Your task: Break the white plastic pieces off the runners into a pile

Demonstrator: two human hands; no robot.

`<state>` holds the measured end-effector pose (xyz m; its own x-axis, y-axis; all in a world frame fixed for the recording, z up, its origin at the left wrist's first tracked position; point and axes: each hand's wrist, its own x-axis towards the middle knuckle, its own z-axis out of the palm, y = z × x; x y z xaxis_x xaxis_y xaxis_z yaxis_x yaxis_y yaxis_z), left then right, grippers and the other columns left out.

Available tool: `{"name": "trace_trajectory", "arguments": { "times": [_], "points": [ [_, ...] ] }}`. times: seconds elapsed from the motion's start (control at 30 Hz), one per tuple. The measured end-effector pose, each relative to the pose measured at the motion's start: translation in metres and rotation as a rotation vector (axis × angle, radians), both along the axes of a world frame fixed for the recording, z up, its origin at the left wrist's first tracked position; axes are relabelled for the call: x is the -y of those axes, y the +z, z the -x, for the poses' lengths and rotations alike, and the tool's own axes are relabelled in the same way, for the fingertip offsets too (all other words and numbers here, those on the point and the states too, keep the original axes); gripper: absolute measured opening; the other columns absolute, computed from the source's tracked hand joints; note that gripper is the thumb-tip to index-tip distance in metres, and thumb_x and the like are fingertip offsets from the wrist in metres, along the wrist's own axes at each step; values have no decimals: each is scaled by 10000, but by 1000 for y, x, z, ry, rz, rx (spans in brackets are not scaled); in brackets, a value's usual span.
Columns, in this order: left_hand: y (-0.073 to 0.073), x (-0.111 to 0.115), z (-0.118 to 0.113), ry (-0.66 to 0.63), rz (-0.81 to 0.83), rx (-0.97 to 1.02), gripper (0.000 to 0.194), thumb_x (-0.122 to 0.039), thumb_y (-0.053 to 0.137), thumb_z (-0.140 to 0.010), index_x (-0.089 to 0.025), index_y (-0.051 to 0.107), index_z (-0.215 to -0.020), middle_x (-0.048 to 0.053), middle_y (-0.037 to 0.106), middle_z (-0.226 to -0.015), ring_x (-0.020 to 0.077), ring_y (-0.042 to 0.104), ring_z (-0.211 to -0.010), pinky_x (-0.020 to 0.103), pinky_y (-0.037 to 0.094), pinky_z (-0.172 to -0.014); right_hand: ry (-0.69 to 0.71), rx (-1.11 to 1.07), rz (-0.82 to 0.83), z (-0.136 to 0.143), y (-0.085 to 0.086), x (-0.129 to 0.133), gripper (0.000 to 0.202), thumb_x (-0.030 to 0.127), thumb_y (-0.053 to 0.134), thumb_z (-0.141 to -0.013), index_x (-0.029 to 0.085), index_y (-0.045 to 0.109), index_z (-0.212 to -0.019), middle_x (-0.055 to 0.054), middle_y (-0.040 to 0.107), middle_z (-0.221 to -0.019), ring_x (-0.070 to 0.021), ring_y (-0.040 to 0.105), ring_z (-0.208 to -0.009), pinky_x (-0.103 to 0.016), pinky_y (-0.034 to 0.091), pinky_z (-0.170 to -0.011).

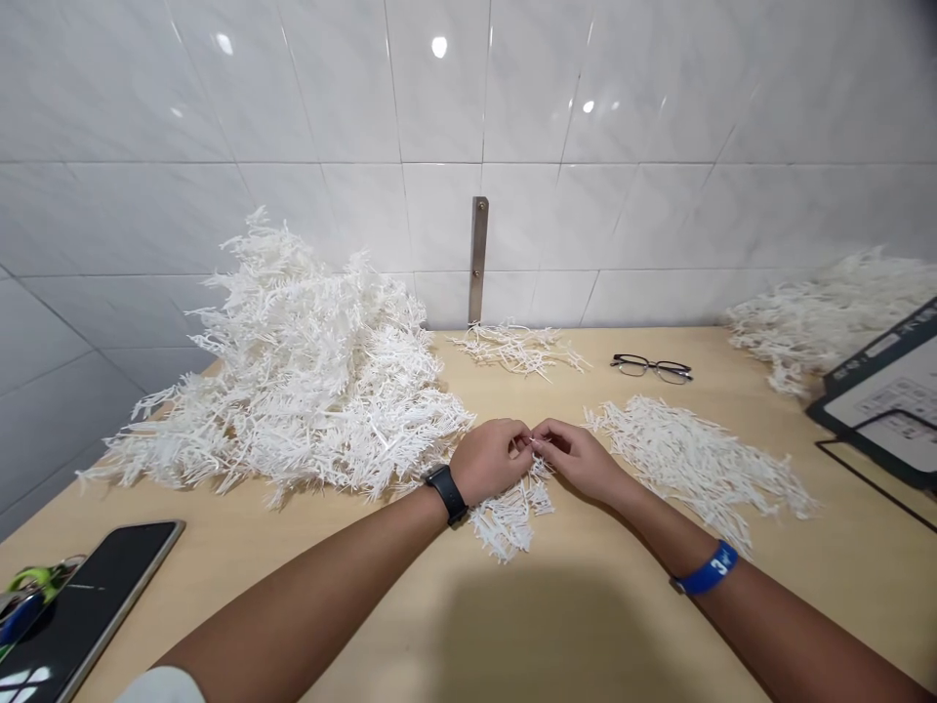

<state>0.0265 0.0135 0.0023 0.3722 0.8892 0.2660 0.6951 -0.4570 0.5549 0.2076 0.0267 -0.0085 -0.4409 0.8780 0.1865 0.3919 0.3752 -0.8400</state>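
My left hand (494, 457) and my right hand (575, 457) meet at the middle of the table, fingertips pinched together. Between them is a tiny white plastic piece (532, 441), mostly hidden by the fingers. Just below the hands lies a small heap of white comb-like branched plastic pieces (505, 522), partly covered by my left hand. Close by on the left rises a large heap of the same branched pieces (307, 381). To the right of my right hand, a flat pile of short loose white sticks (695, 464) is spread out.
Thin bare white stems (519, 349) lie near the wall, left of a pair of glasses (651, 368). Another white heap (841, 308) sits at the far right behind a dark-framed sheet on a stand (889, 400). A phone (88, 605) lies at front left beside scissors-like colored handles (33, 591).
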Motion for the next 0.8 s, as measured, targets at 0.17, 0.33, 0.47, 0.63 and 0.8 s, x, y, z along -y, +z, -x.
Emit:
{"name": "trace_trajectory", "arguments": {
  "times": [0.17,0.33,0.47,0.63,0.8],
  "points": [
    [2,2,0,-7,-38,27,133,-277,530,-839,-209,616,-914,23,671,-880,170,582,-777,272,402,-658,-13,22,-31,-2,1,2,182,321,526,-881,186,613,-796,-10,639,-754,-156,558,-695,-265,443,-644],
    [6,0,2,-36,70,89,112,-267,542,-808,-199,608,-868,17,660,-861,162,572,-768,260,405,-643,-27,71,-147,2,5,7,185,281,503,-895,193,659,-847,-25,680,-795,-177,602,-741,-283,462,-686],
    [6,-2,3,-66,123,208,121,-263,540,-807,-180,622,-837,23,661,-872,152,577,-785,247,426,-668,-46,74,-258,2,8,7,201,289,504,-918,193,667,-850,-55,690,-838,-194,619,-788,-305,474,-721],
    [-1,-4,6,-69,238,352,129,-270,536,-800,-175,605,-852,1,638,-792,120,553,-703,211,396,-597,-41,99,-286,-1,11,5,198,285,525,-919,197,659,-803,-56,689,-840,-187,617,-774,-296,464,-701],
    [-3,-4,7,-95,319,448,109,-265,539,-795,-168,572,-831,-20,593,-732,91,504,-639,192,378,-569,-45,136,-234,-2,11,7,193,287,521,-916,198,646,-799,-21,675,-764,-161,598,-695,-263,434,-638]
  ]
}}
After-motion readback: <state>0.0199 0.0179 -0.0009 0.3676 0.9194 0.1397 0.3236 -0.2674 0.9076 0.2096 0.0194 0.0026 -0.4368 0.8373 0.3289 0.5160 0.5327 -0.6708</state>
